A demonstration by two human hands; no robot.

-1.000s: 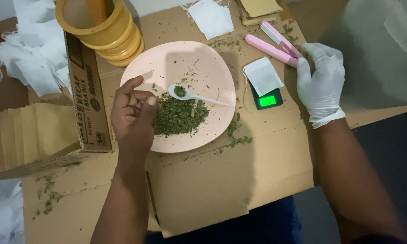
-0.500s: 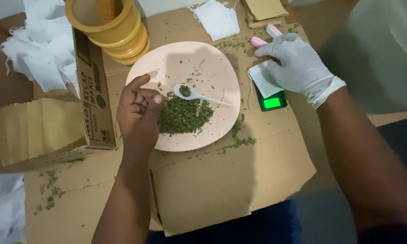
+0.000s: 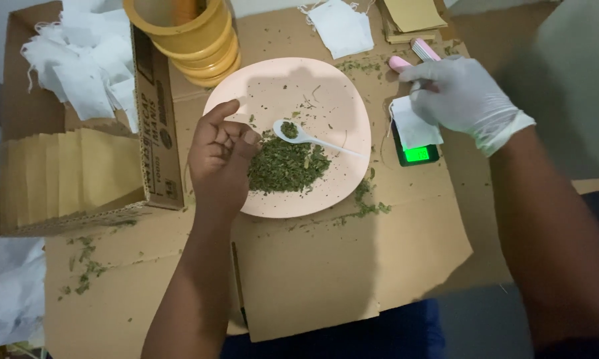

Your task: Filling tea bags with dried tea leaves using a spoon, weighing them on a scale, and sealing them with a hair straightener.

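From above, the person's bare left hand [image 3: 219, 156] sits over the left edge of a pale pink plate [image 3: 326, 93], fingers curled loosely inward with nothing visibly between them, its fingertips right beside the heap of dried green leaf flakes [image 3: 287, 166] piled near the plate's middle. A small white plastic spoon [image 3: 309, 137] lies on the plate with its bowl carrying a pinch of the flakes and its handle pointing right; the hand is close to it but I cannot tell whether they touch. The right hand [image 3: 460, 93], in a white glove, is at the upper right, fingers bent and pinching at the top of a small white filter bag [image 3: 416, 129] that rests on a little pocket scale [image 3: 419, 154] with a lit green display. Two pink stick-shaped things [image 3: 419, 53] lie just beyond the gloved fingers. Everything sits on flattened brown cardboard [image 3: 326, 279], with stray flakes scattered about. To the left stands an open carton [image 3: 154, 126] holding brown paper sachets [image 3: 66, 169] and loose white bags [image 3: 80, 66]; stacked yellow tubs [image 3: 193, 36] stand behind the plate.
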